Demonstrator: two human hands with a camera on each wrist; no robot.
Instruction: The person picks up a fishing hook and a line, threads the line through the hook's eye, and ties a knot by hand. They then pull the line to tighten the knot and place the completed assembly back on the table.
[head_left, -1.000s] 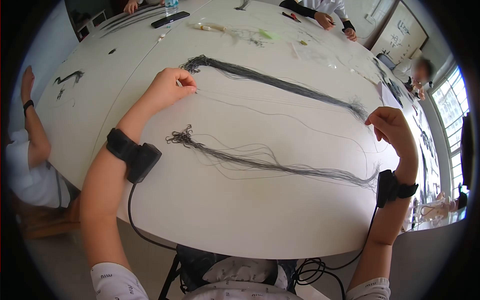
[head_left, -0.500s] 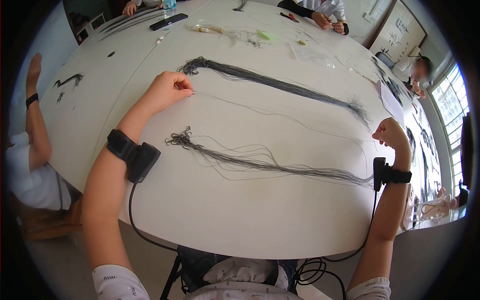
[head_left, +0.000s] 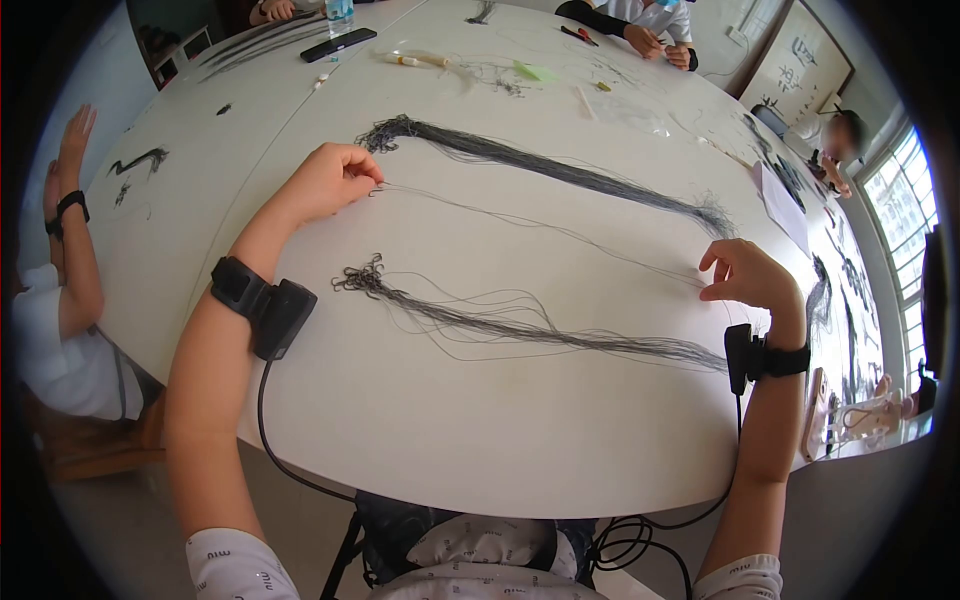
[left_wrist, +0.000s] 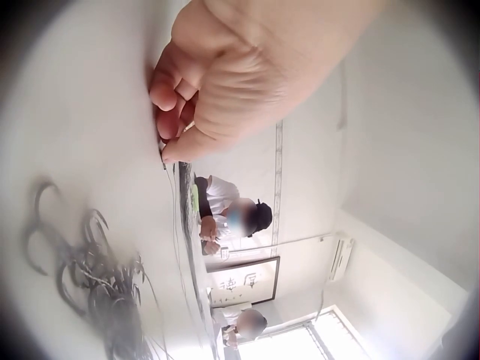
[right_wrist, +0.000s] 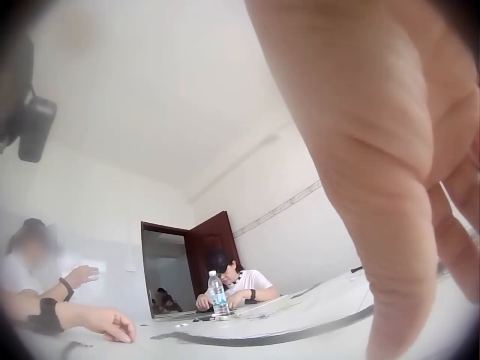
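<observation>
My left hand (head_left: 335, 180) pinches the end of a thin fishing line (head_left: 520, 218) between thumb and fingertips, with a small dark hook at the fingertips. The line runs loosely across the white table to my right hand (head_left: 758, 275). There the thumb and index finger stand apart, right at the line's far end. Nearer me lies a bundle of hooked lines (head_left: 560, 335), its hooks (head_left: 362, 275) gathered at the left; they also show large in the left wrist view. Beyond my hands a thicker bundle (head_left: 560, 168) lies at a slant, its hooks (head_left: 392, 130) just past my left hand.
A black phone (head_left: 338, 43) and a water bottle (head_left: 340, 15) are at the back left of the table (head_left: 480, 430). Loose lines, a green scrap (head_left: 538, 70) and red pliers (head_left: 580, 37) lie farther off. Other people sit around it. White paper (head_left: 780, 205) lies beyond my right hand.
My right hand first moved a little right and toward me, then back left, and its pinched thumb and index finger have parted. The line has gone slacker. My left hand has barely moved.
</observation>
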